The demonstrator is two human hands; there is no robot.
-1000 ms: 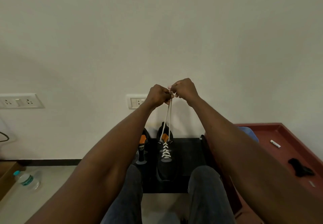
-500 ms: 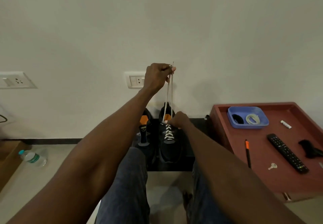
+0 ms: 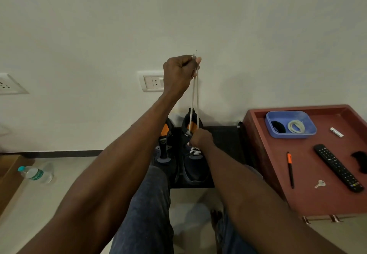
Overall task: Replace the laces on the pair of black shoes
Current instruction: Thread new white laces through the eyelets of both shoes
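Pale wall behind, black mat (image 3: 224,134) below. Left hand (image 3: 179,73) pinches both white lace (image 3: 193,99) ends high, cord taut. Right hand (image 3: 200,138) presses on black shoe (image 3: 195,166) tongue; grip unclear. Uneven pull risks lopsided ends, tipped shoe. Woven cord, soft mesh upper. Second shoe (image 3: 164,146) unlaced beside.

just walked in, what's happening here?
A person is relacing a pair of black shoes. The left hand holds both ends of a white lace pulled up taut, while the right hand rests at the lacing on the right shoe. The left shoe has no lace visible. Another coiled lace sits in a blue tray.
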